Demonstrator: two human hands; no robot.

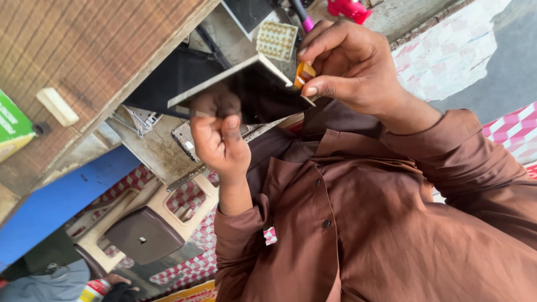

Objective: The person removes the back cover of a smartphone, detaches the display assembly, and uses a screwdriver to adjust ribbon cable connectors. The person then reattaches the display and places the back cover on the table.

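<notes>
My left hand (219, 142) grips a thin, glossy black panel (263, 92) by its lower edge, thumb pressed on the face. The fingers are mirrored in the glass. The panel is tilted and has a pale rim. My right hand (349, 61) pinches a small orange ribbon strip (304, 74) at the panel's right corner between thumb and forefinger. Both brown shirt sleeves fill the lower right.
A wooden tabletop (84, 61) slopes across the upper left, bearing a cream block (57, 106) and a green box (11, 126). A beige dotted board (277, 39) and a pink object (349, 8) lie beyond the panel. Below stand a brown-seated stool (145, 232) and another person's hand (114, 279).
</notes>
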